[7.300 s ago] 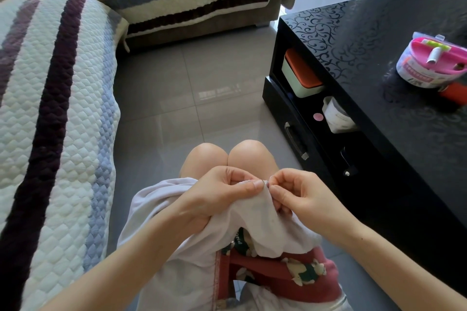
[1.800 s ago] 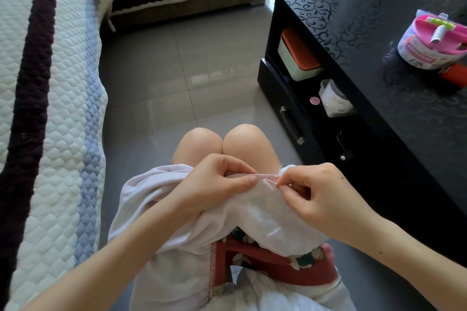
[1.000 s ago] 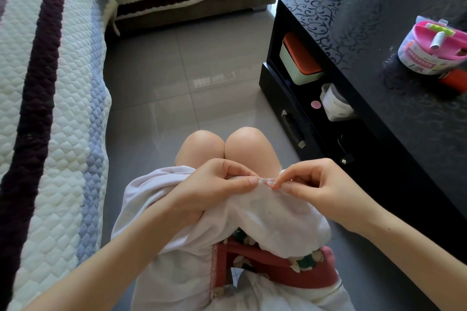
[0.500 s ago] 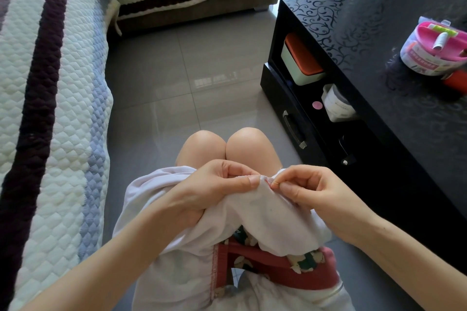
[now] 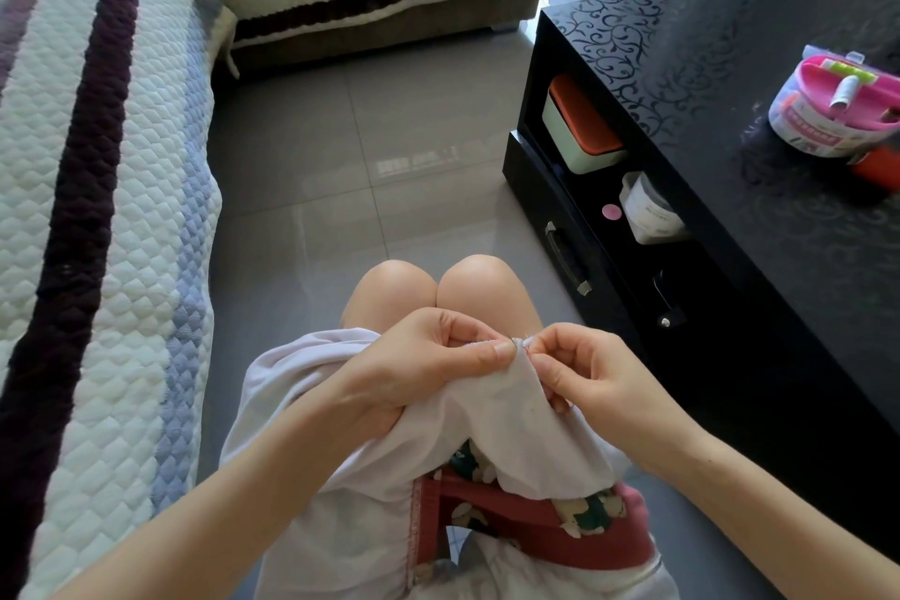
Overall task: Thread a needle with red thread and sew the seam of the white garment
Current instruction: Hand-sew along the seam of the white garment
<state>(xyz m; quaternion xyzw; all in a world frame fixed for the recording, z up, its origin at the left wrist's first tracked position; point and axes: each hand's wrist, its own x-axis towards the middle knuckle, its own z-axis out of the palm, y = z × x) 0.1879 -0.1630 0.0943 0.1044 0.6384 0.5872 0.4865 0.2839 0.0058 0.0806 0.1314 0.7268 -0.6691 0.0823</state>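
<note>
The left hand (image 5: 428,368) grips a raised fold of the white garment (image 5: 492,426), which lies over the person's lap, and the right hand (image 5: 587,373) pinches the edge of this fold between thumb and forefinger, just beside the left thumb.

Lower centre: two hands, left hand (image 5: 428,365) and right hand (image 5: 584,370); one white garment (image 5: 516,424); two knees (image 5: 394,283). Right: one black table (image 5: 730,63) bearing one pink tub (image 5: 837,107); on its shelf, one orange-lidded box (image 5: 579,127) and one white jar (image 5: 650,210). Left and top: two striped covers (image 5: 97,161).
</note>
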